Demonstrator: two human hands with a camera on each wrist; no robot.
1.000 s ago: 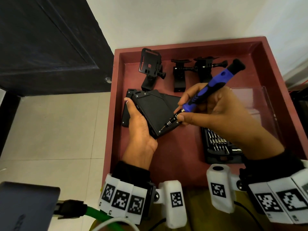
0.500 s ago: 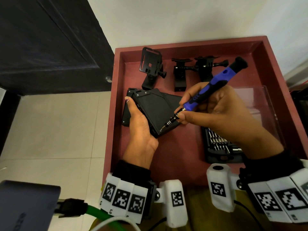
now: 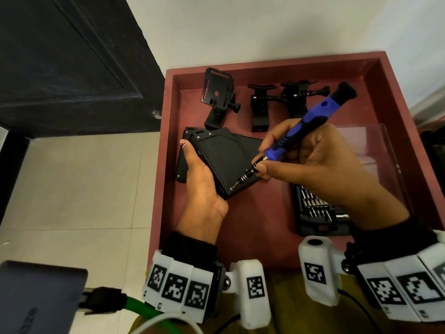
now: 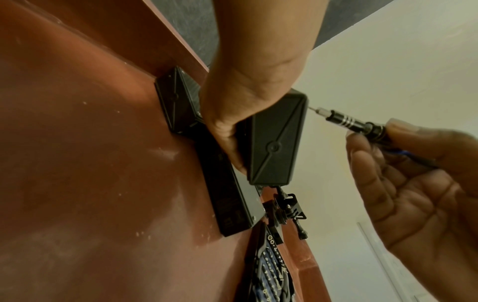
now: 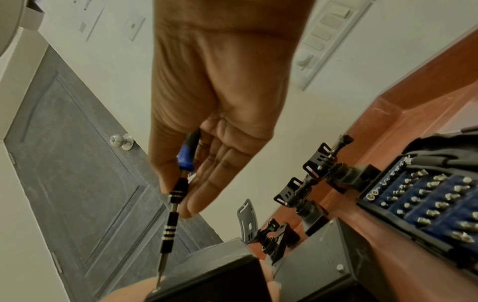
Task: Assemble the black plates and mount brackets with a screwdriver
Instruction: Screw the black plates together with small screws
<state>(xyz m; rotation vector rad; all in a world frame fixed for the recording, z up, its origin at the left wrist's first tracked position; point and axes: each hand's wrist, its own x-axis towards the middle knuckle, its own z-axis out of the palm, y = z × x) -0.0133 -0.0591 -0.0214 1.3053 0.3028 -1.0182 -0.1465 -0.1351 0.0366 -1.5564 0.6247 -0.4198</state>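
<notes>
In the tray, left of the bit case, the left hand clasped the raised plate while the right hand pinched the screwdriver, tip seated on a near-corner screw; screw-driving step, likely needing steady turns next.

head looks down; wrists look up, close; share screwdriver.

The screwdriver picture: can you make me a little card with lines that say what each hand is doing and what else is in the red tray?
left hand: holds the black plate tilted up
right hand: pinches the screwdriver
screwdriver tip: on a screw at the plate's near corner
under it: more black plates lying flat
tray back: three mount brackets
tray right: bit set
</notes>
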